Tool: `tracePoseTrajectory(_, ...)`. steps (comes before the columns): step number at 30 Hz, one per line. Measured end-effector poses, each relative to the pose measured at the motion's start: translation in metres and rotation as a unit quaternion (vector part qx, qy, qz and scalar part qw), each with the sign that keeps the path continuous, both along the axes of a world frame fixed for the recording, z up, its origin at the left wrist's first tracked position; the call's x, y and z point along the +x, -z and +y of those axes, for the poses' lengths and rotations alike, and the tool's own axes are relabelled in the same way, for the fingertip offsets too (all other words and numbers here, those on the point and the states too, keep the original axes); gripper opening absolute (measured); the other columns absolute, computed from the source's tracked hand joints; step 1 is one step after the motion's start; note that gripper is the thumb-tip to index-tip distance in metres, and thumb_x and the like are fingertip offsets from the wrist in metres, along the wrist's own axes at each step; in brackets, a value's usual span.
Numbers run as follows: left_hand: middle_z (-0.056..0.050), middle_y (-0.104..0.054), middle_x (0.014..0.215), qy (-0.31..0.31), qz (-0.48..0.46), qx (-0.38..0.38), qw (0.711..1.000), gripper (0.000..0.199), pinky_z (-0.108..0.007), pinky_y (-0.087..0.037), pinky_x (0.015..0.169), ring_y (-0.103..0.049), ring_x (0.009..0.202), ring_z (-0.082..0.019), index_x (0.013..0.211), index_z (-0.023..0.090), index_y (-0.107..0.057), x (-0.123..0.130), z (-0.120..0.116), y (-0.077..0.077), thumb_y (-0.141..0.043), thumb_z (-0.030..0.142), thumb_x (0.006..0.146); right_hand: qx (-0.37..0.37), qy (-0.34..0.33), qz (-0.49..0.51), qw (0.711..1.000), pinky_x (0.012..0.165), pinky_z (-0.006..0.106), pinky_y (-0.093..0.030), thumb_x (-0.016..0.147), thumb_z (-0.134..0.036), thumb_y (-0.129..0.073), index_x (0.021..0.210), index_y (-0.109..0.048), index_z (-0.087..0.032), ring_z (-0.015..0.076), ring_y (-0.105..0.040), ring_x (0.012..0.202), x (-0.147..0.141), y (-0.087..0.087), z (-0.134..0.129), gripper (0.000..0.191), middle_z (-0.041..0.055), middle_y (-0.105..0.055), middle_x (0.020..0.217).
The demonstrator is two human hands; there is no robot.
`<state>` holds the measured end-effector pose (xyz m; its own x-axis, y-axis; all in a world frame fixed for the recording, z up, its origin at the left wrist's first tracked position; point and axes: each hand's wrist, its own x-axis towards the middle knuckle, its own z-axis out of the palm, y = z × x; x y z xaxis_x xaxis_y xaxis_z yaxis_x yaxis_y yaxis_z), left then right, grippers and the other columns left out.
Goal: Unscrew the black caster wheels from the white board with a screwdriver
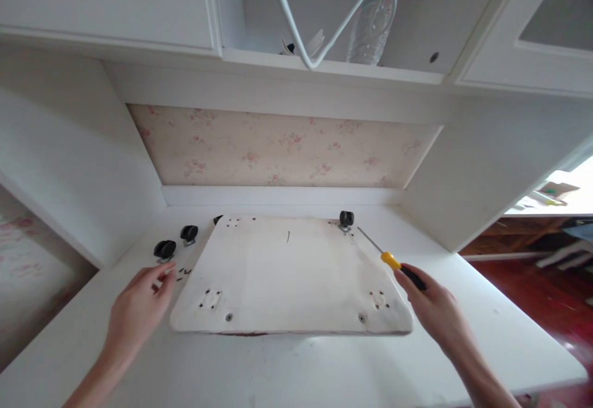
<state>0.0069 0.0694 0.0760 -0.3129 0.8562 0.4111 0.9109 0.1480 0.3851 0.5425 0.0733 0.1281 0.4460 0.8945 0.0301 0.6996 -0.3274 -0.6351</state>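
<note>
Right hand [428,294] holding screwdriver [390,260] (yellow and black), left hand [141,300] near casters [165,249], white board [291,278] between

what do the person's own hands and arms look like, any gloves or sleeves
The left hand and right hand are bare, without gloves. No sleeve, watch or bracelet shows on the visible forearms. Fine finger details are too small to tell.

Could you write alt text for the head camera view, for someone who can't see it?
A person's right hand holds a yellow-and-black screwdriver, pointed toward a black caster wheel at the far right corner of a rounded white board. The left hand is near two other black caster wheels and small dark pieces on a white countertop.
</note>
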Motion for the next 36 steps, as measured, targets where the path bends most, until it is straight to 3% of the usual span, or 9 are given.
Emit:
tracePoseTrajectory(3,-0.004,-0.071,0.104,0.098,0.013,0.049,0.994,0.032,-0.028,-0.05,0.068,-0.065,0.071,-0.017,0.101,0.023,-0.069,0.058,0.003,-0.034,-0.048,0.045,0.095,0.015,-0.015,-0.005,1.0,0.073,0.037,-0.046,0.081,-0.07,-0.046,0.12,-0.068,-0.018,0.0292,-0.066,0.084,-0.001,0.006,0.013,0.069,0.0107,-0.074,0.09)
tracePoseTrajectory(5,-0.002,-0.072,0.101,0.194,0.025,0.022,0.981,0.031,-0.028,-0.051,0.069,-0.066,0.07,-0.016,0.105,0.024,-0.071,0.103,0.01,-0.051,-0.048,0.044,0.096,0.022,-0.03,-0.008,0.999,0.071,0.036,-0.046,0.083,-0.068,-0.045,0.12,-0.068,-0.018,0.0284,-0.066,0.083,-0.005,0.009,0.02,0.066,0.0107,-0.074,0.091)
tracePoseTrajectory(7,-0.004,-0.071,0.102,0.281,0.04,-0.002,0.959,0.03,-0.031,-0.053,0.08,-0.068,0.083,-0.019,0.11,0.024,-0.072,0.147,0.021,-0.062,-0.047,0.036,0.098,0.025,-0.046,-0.013,0.999,0.069,0.035,-0.045,0.085,-0.065,-0.044,0.119,-0.068,-0.019,0.0267,-0.065,0.079,-0.01,0.011,0.025,0.062,0.0097,-0.074,0.09)
tracePoseTrajectory(10,-0.006,-0.07,0.102,0.353,0.075,-0.041,0.932,0.027,-0.036,-0.052,0.089,-0.065,0.097,-0.023,0.111,0.024,-0.073,0.205,0.047,-0.067,-0.053,0.031,0.095,0.028,-0.076,-0.018,0.997,0.065,0.033,-0.043,0.088,-0.061,-0.044,0.114,-0.07,-0.021,0.0234,-0.063,0.07,-0.016,0.01,0.028,0.054,0.0063,-0.073,0.081)
tracePoseTrajectory(18,-0.011,-0.072,0.096,0.38,0.096,-0.085,0.916,0.031,-0.036,-0.051,0.092,-0.065,0.098,-0.024,0.085,0.02,-0.078,0.315,0.111,-0.054,-0.049,0.025,0.095,0.032,-0.093,-0.021,0.995,0.066,0.031,-0.043,0.09,-0.057,-0.044,0.109,-0.071,-0.022,0.0232,-0.065,0.076,-0.016,0.006,0.03,0.048,0.0065,-0.074,0.086)
tracePoseTrajectory(26,-0.016,-0.073,0.103,0.339,0.076,-0.093,0.933,0.036,-0.035,-0.05,0.091,-0.064,0.107,-0.026,0.098,0.013,-0.078,0.368,0.14,-0.045,-0.043,0.02,0.097,0.035,-0.092,0.023,0.995,0.062,0.029,-0.043,0.088,-0.057,-0.048,0.111,-0.073,-0.021,0.021,-0.064,0.072,-0.009,0.012,0.043,0.049,0.0046,-0.073,0.08)
tracePoseTrajectory(31,-0.018,-0.073,0.105,0.306,0.064,-0.097,0.945,0.031,-0.037,-0.049,0.091,-0.065,0.107,-0.028,0.102,0.011,-0.076,0.372,0.15,-0.039,-0.047,0.019,0.096,0.031,-0.094,0.056,0.994,0.056,0.028,-0.042,0.087,-0.059,-0.049,0.112,-0.073,-0.02,0.0195,-0.063,0.065,-0.002,0.016,0.05,0.052,0.0036,-0.07,0.073)
tracePoseTrajectory(36,-0.018,-0.073,0.106,0.287,0.063,-0.097,0.951,0.033,-0.037,-0.049,0.09,-0.065,0.105,-0.027,0.107,0.01,-0.074,0.364,0.152,-0.036,-0.043,0.017,0.097,0.031,-0.101,0.075,0.992,0.054,0.028,-0.041,0.085,-0.058,-0.05,0.108,-0.075,-0.02,0.0187,-0.06,0.061,-0.002,0.01,0.052,0.05,0.003,-0.067,0.067)
